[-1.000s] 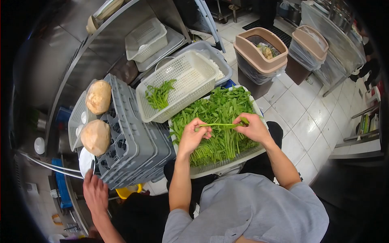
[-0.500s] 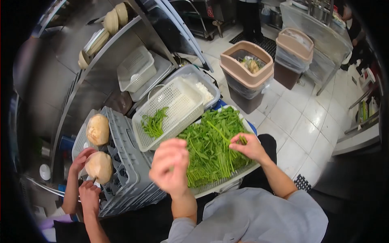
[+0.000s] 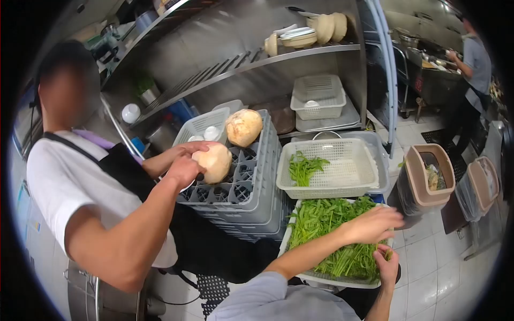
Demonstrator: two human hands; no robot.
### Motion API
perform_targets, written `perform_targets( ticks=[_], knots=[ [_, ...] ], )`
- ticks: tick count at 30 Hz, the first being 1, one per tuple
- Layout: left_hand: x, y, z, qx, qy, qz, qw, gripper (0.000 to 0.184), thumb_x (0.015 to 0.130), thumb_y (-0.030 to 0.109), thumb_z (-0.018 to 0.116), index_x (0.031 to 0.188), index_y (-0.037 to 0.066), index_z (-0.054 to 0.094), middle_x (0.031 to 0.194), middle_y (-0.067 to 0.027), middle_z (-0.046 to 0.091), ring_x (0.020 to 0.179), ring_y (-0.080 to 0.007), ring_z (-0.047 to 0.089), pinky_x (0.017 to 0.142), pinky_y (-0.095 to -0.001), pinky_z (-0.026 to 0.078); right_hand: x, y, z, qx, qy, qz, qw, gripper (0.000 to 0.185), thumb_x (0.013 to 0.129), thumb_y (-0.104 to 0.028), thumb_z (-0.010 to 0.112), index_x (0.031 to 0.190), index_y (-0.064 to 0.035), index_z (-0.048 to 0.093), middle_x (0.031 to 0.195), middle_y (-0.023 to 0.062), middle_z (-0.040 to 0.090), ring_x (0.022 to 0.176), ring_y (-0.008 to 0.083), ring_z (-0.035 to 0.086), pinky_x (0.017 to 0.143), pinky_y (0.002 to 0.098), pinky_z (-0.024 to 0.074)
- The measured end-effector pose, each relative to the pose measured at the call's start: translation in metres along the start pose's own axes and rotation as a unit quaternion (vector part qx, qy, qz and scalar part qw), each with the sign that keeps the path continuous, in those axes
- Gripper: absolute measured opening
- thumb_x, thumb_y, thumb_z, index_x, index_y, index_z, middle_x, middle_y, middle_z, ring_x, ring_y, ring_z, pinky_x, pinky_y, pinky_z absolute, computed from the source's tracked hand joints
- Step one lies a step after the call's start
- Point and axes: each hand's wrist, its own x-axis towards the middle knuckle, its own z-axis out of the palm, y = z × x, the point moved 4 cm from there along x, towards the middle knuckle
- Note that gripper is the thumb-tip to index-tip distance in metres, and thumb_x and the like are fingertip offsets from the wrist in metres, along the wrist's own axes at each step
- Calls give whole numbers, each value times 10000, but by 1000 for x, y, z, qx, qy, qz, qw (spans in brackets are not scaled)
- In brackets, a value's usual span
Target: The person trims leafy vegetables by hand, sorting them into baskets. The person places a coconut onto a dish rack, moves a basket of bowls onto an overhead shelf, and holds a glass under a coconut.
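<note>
My left hand (image 3: 372, 226) reaches across the right side of a white basket (image 3: 289, 239) heaped with leafy greens (image 3: 326, 219). Its fingers are stretched out and slightly blurred, and I see nothing held in them. Just below it, my right hand (image 3: 386, 265) is closed in a pinch on short green stems at the basket's right edge. Behind stands a white perforated basket (image 3: 348, 184) with a small bunch of picked leaves (image 3: 306, 168) at its left end.
On the left, a co-worker (image 3: 101, 203) holds a large peeled root (image 3: 214, 163) and a dark-handled tool over stacked grey crates (image 3: 262, 182). Another peeled root (image 3: 244, 128) rests there. Bins (image 3: 428, 176) stand right; another person (image 3: 474, 80) stands at the back.
My view has swung left, bringing the co-worker and shelves into sight. My left hand has gone from raised and curled to stretched out near my right hand, which still pinches stems.
</note>
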Motion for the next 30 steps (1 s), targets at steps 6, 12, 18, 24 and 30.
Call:
perform_targets(
  ticks=[6, 12, 18, 24, 30],
  knots=[
    [-123, -32, 10, 29, -129, -161, 978, 225, 898, 199, 631, 1055, 43, 671, 974, -132, 620, 955, -329, 592, 819, -426, 496, -7, -20, 36, -204, -97, -67, 972, 160, 790, 5, 714, 950, 3, 711, 808, 38, 654, 696, 120, 580, 637, 266, 477],
    [-169, -8, 10, 1, -24, -168, 985, 152, 924, 169, 597, 976, 29, 624, 887, -130, 566, 869, -335, 599, 743, -445, 503, -26, -61, 102, -452, -179, -255, 836, 204, 757, -230, 768, 909, -98, 740, 756, 91, 630, 688, 320, 626, 591, 412, 490],
    [-181, 1, 15, 38, -6, -164, 986, 161, 920, 184, 585, 913, 23, 586, 878, -127, 559, 811, -327, 612, 675, -451, 512, -28, -71, 122, -496, -240, -261, 793, 152, 744, -193, 737, 855, -89, 725, 763, 99, 630, 676, 336, 627, 597, 427, 495],
    [-183, 10, 23, 40, -2, -152, 988, 183, 910, 208, 584, 898, 26, 575, 854, -123, 554, 765, -322, 617, 615, -450, 509, -34, -64, 118, -508, -244, -280, 777, 180, 705, -204, 746, 843, -91, 726, 733, 95, 625, 679, 335, 633, 598, 428, 506],
    [-182, 14, 15, 30, 43, -139, 989, 143, 889, 170, 613, 895, 31, 581, 848, -113, 549, 748, -320, 621, 591, -442, 504, -37, -73, 115, -479, -224, -284, 800, 168, 704, -197, 749, 822, -81, 721, 700, 101, 616, 641, 331, 624, 570, 428, 497]
  ],
)
